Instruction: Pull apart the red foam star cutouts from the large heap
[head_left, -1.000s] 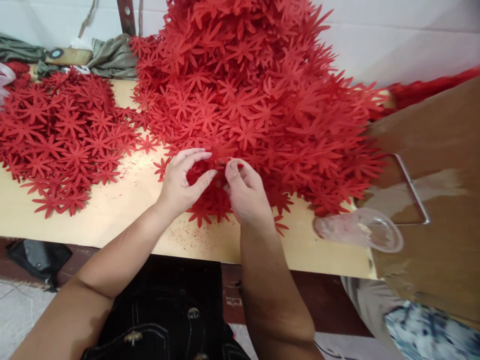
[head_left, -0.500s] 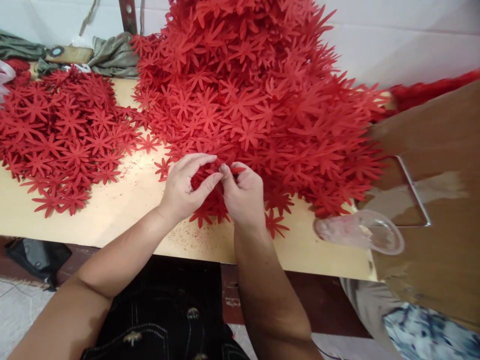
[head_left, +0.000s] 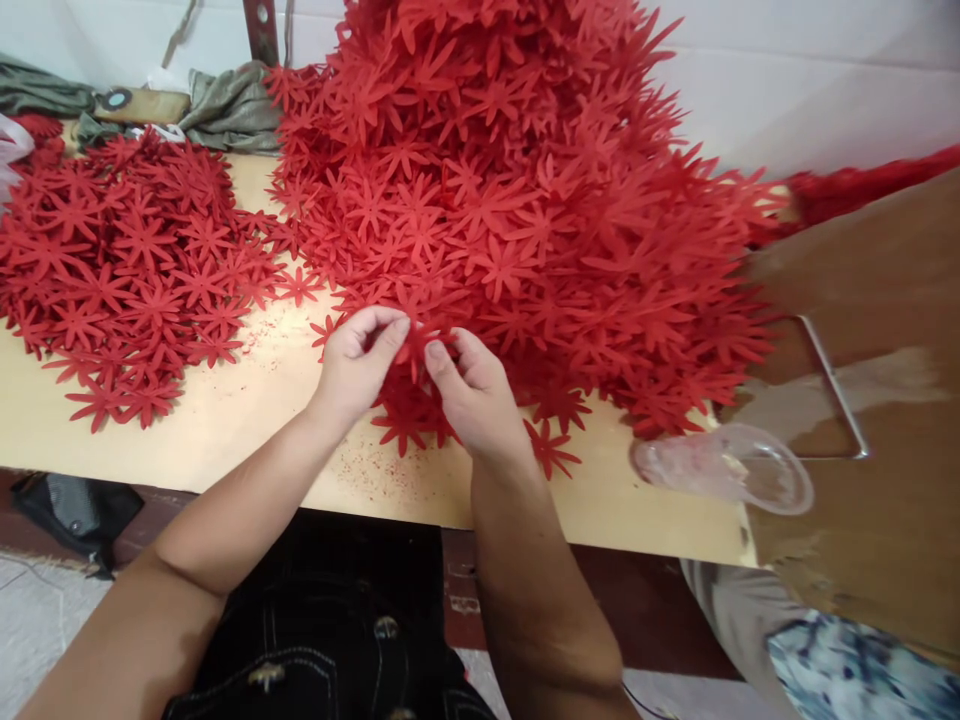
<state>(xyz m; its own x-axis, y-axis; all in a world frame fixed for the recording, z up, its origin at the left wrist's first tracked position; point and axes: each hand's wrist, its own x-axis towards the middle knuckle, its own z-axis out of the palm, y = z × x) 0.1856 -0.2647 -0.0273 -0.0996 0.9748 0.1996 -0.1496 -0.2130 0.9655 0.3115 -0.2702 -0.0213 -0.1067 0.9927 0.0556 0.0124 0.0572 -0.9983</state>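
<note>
Between my two hands a red artificial flower piece [head_left: 417, 347] with several narrow petals is held just above the table. My left hand [head_left: 361, 358] pinches its left side between thumb and forefinger. On the other side my right hand [head_left: 474, 385] has thumb and fingers closed on it. Right behind the hands rises a tall heap of similar red flower pieces [head_left: 495, 210]. A few loose ones, such as a red flower piece [head_left: 553, 447], lie by my right wrist.
A second pile of red flower pieces [head_left: 127, 260] covers the left of the table [head_left: 247, 430]. To the right, a clear plastic cup [head_left: 727, 468] lies on its side against a cardboard box [head_left: 885, 420] with a metal handle. Grey-green cloth [head_left: 232, 105] lies along the wall.
My left hand has drawn slightly left and its fingers have closed into a pinch. The flower piece now shows spread between both hands, which are a little farther apart.
</note>
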